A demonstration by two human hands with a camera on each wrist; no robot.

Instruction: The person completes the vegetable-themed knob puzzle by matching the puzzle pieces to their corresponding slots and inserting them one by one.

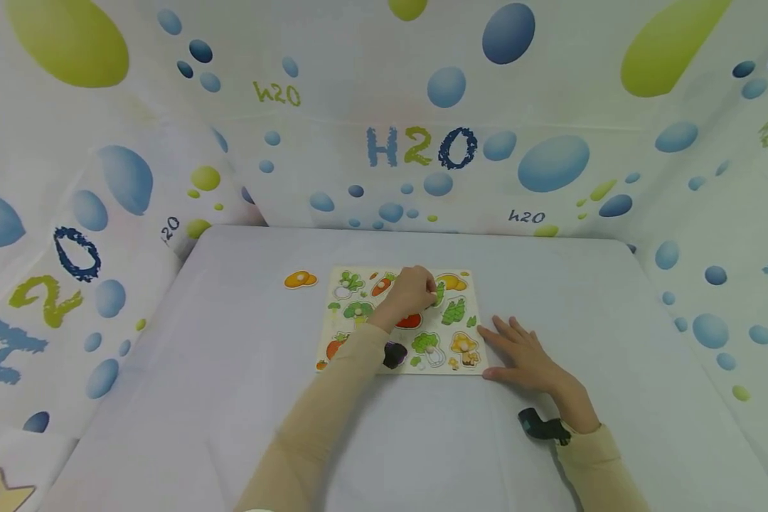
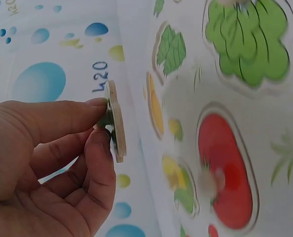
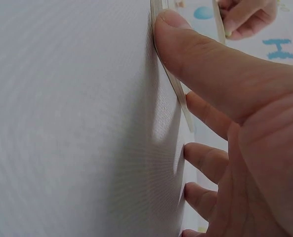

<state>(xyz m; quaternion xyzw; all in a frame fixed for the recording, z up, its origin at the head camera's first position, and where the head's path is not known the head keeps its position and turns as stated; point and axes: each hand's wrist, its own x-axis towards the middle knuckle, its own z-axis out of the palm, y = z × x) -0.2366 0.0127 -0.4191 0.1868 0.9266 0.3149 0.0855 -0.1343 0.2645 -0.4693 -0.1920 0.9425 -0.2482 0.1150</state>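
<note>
A wooden knob puzzle board (image 1: 449,336) with vegetable pictures lies flat on the table. Above its upper right half, my left hand (image 1: 409,293) pinches a thin wooden puzzle piece (image 2: 118,129) between thumb and fingers. Green shows on the face of this piece; its edge is towards the left wrist camera, so the picture is mostly hidden. At the board's lower right corner rests my right hand (image 1: 521,355), fingers spread, its thumb (image 3: 173,42) touching the board edge. A red tomato piece (image 2: 225,173) with a knob sits in the board beneath the left hand.
An orange-yellow potato-like piece (image 1: 301,279) lies on the white tablecloth (image 1: 243,320), left of the board. A black strap device (image 1: 542,427) is on the right wrist. Curtains (image 1: 333,92) printed with blue and green drops surround the table at the back and sides.
</note>
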